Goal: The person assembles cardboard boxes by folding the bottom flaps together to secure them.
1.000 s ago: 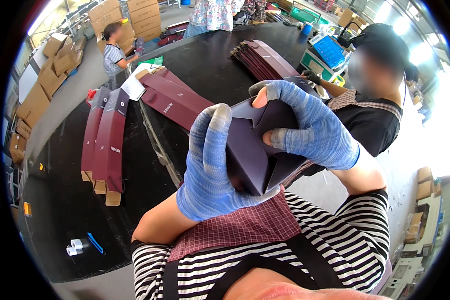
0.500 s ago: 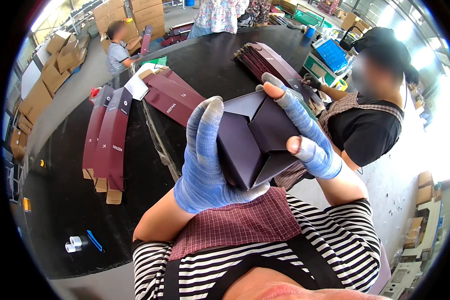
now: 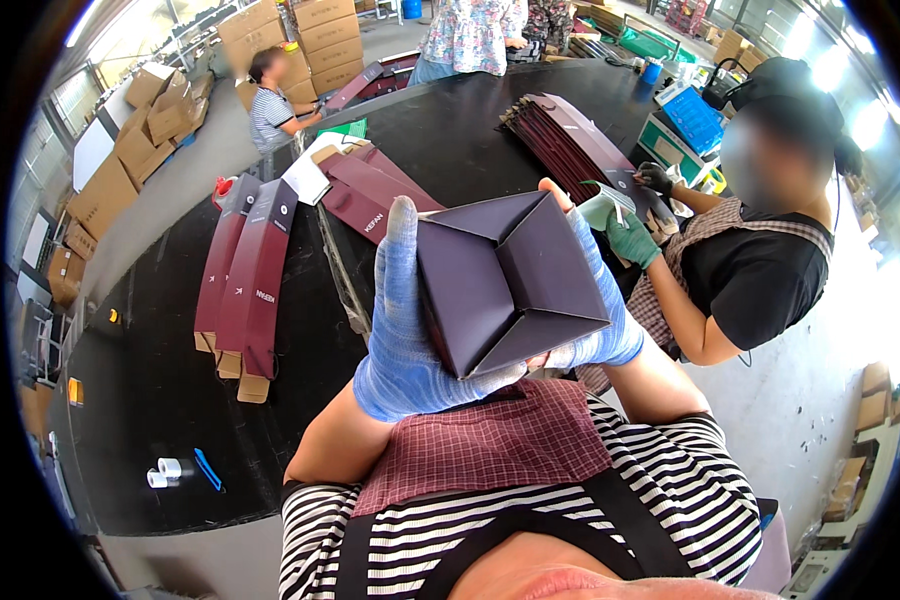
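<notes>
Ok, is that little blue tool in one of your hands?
No, the slim blue tool lies on the black table beside the white rolls, while the left hand and right hand hold the dark purple carton.

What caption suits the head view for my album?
Gloved left hand and right hand hold a dark box; maroon cartons lie on a black table.

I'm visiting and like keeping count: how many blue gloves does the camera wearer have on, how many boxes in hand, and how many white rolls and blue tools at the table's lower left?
Blue gloves: 2
Held box: 1
White rolls: 2
Blue tool: 1
Total: 6
</notes>
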`<action>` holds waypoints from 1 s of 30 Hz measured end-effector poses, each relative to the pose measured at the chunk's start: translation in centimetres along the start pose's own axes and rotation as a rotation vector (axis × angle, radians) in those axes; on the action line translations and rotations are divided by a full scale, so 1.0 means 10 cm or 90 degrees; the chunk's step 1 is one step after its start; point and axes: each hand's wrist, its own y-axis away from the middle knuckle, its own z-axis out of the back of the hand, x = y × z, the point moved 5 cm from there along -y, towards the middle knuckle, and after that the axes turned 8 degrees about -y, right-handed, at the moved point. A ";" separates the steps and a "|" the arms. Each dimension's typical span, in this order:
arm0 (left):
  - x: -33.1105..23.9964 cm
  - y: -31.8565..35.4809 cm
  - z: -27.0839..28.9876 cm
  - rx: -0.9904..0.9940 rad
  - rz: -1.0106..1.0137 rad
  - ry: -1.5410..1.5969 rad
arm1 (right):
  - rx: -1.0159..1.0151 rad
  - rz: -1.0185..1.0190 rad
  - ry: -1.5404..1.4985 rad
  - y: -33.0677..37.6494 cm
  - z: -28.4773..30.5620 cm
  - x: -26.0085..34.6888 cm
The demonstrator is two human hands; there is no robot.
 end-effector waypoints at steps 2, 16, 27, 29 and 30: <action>0.03 0.02 0.00 -0.010 0.019 0.018 | -0.005 0.010 -0.036 -0.01 -0.02 -0.02; -0.09 -0.17 0.19 0.045 -0.026 -0.022 | -0.009 0.019 -0.045 -0.02 -0.02 0.00; -0.58 -0.52 0.30 0.243 -0.252 -0.319 | -0.090 -0.237 -0.436 -0.03 -0.16 -0.08; -0.53 -0.49 0.31 0.234 -0.255 -0.305 | -0.060 -0.145 -0.346 -0.05 -0.14 -0.03; -0.49 -0.48 0.31 0.209 -0.255 -0.286 | -0.013 -0.022 -0.232 -0.05 -0.14 0.03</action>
